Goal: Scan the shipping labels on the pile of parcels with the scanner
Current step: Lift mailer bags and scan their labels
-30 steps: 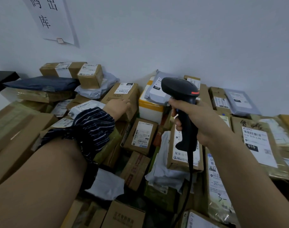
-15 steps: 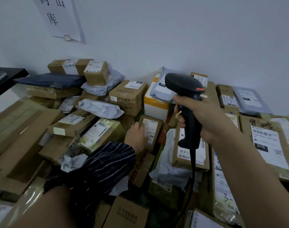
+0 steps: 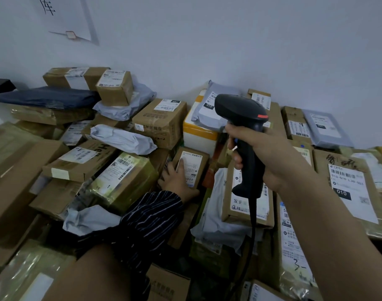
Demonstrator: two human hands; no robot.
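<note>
Gripping the black scanner (image 3: 240, 109) by its handle, the right hand (image 3: 272, 161) has its fingers wrapped around the front of the grip. It holds the scanner upright above the pile of parcels, the head turned left and away from the person. A black cable (image 3: 253, 224) hangs from the foot of the scanner's handle down over the parcels.

Left of the scanner and lower, the left hand (image 3: 178, 183) lies on a small brown box (image 3: 194, 168). One finger stretches across the box's white label and the others sit at its left edge; whether the hand clasps the box or only rests on it cannot be told. A dark striped sleeve (image 3: 151, 218) covers that wrist.

Just behind the scanner's handle lies a flat brown box (image 3: 246, 211) with a white label, on top of a crumpled grey bag (image 3: 216, 227). Behind the scanner's head sits a white-and-yellow box (image 3: 198, 135) with a labelled grey pouch (image 3: 209, 101) on it. Right of the scanner lies a wide flat parcel (image 3: 350, 187) whose label reads 010. Far left of the scanner, more boxes and bags are stacked against the pale wall (image 3: 229, 40), where a sheet of paper (image 3: 70, 16) hangs.
</note>
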